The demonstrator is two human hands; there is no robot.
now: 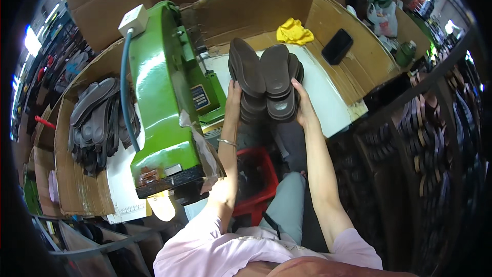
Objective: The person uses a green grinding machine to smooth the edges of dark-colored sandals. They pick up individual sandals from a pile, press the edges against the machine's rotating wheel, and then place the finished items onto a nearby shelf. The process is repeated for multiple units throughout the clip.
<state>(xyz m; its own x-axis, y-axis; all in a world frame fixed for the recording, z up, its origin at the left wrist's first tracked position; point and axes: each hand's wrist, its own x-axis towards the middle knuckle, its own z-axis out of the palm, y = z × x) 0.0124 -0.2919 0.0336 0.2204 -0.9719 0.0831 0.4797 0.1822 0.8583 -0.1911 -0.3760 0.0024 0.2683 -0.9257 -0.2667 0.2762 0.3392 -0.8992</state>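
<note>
Between my two hands is a stack of dark brown shoe soles (277, 78), several of them in two columns side by side, held above the near edge of the white tabletop (320, 100). My left hand (233, 100) grips the stack's left side, its fingers mostly hidden behind the soles. On the opposite side my right hand (303, 103) presses with the thumb along the edge, the other fingers out of sight underneath. Left of my left forearm stands a green machine (163, 87) with a glossy curved arm. Beyond it lies a heap of grey-brown soles (95, 123).
Cardboard walls (246, 13) fence the table at the back and sides. A yellow cloth (294, 32) and a black phone (337, 46) lie at the far right. Below is a red crate (264, 174) with dark contents. Racks of soles (423, 143) stand to the right.
</note>
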